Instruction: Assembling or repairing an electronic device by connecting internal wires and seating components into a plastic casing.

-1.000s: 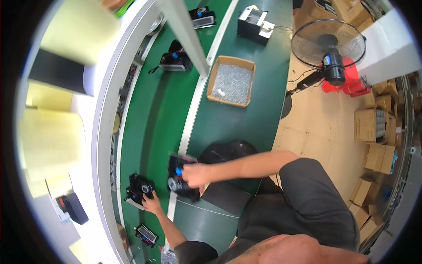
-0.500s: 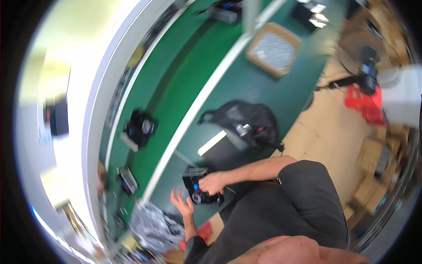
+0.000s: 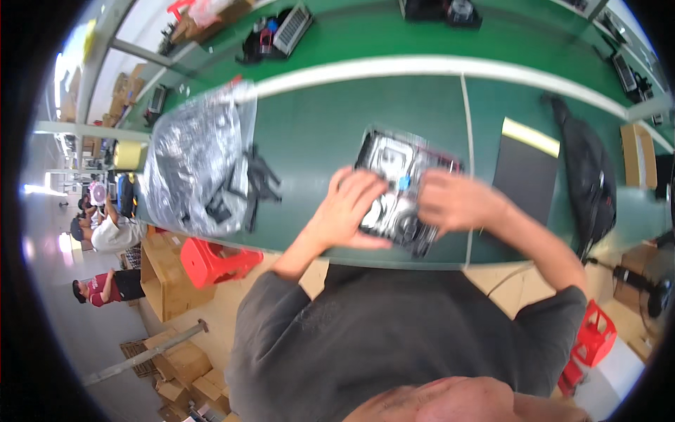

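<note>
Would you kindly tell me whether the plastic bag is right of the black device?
No, the plastic bag lies left of the black device.

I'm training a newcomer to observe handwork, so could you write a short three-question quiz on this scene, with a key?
1. True or false: the left hand touches the black device.
2. On the green table, left of the device, lies: A) a backpack; B) a clear plastic bag; C) a fan.
3. Fill in the colour: the small bright part showing between the left hand and right hand is ____.

Key: 1. true; 2. B; 3. blue.
</note>
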The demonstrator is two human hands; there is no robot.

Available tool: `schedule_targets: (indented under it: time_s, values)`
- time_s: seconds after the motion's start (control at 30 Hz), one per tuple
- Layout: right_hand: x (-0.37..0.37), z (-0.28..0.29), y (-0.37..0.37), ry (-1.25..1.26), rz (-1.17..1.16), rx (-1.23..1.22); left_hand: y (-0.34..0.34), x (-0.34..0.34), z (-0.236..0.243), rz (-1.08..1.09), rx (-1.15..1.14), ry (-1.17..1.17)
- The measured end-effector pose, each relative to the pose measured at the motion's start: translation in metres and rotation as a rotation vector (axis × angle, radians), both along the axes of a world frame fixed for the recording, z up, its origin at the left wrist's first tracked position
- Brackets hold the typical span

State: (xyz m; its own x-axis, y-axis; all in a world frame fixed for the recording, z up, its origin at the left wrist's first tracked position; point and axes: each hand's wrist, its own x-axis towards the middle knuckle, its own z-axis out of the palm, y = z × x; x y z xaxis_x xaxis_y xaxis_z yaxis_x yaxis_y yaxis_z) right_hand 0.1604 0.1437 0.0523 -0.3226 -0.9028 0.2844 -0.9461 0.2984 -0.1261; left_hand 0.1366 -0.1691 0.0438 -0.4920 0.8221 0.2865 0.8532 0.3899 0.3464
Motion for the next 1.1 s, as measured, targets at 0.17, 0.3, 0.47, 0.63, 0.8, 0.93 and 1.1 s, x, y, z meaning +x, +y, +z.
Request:
schedule_targets:
  time_s: [0.17, 0.3, 0.47, 0.63, 0.8, 0.93, 1.1]
  values:
    - [0.068, 0.043, -0.022, 0.031, -0.435, -0.068, -0.028, 0.050, -0.007, 0.149, 0.084, -0.035]
    - [0.094, 0.040, -0.051, -0.095, -0.723, -0.349, -0.041, 0.085, -0.007, 0.255, 0.107, 0.004]
    - [0.067, 0.029, -0.072, -0.392, -1.052, -0.525, -0.035, 0.056, 0.014, 0.279, 0.224, 0.133]
    - [0.055, 0.017, -0.081, -0.441, -1.148, -0.535, -0.003, -0.035, 0.037, 0.013, 0.205, 0.233]
    - [0.050, 0.006, -0.076, -0.397, -1.123, -0.643, 0.036, -0.082, 0.033, -0.216, 0.143, 0.014]
    - [0.043, 0.006, -0.077, -0.511, -1.166, -0.789, 0.045, -0.087, 0.028, -0.167, 0.087, -0.163]
    - [0.026, 0.006, -0.081, -0.543, -1.269, -0.840, 0.049, -0.076, 0.029, -0.044, 0.025, -0.114]
